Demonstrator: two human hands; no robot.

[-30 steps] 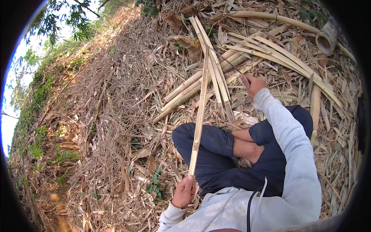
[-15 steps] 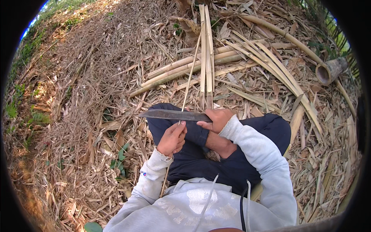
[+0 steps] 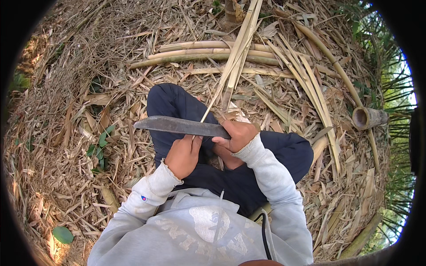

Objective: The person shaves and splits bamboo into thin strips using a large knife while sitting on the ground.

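My right hand [image 3: 239, 134] is closed at the right end of a machete [image 3: 177, 126]; its handle is hidden in my fingers. The long dark blade lies level across my lap, tip to the left. My left hand [image 3: 183, 155] is closed just below the blade, pinching a thin pale bamboo strip [image 3: 212, 104]. Passing at the blade's middle, the strip runs up and right, away from me. I cannot tell whether the blade touches it. Under both hands are my crossed legs in dark trousers [image 3: 175, 99].
Split bamboo strips [image 3: 242, 48] lie ahead across several bamboo poles [image 3: 195, 52]. More strips [image 3: 313, 84] fan out at the right, near a cut hollow bamboo piece [image 3: 368, 118]. Dry leaves [image 3: 128, 159] cover the ground around me. A small green plant [image 3: 101, 144] grows at the left.
The view has turned, so the scene has shifted. The strip slants further right at its far end. Its tail below my left hand no longer shows. Both hands keep their grips.
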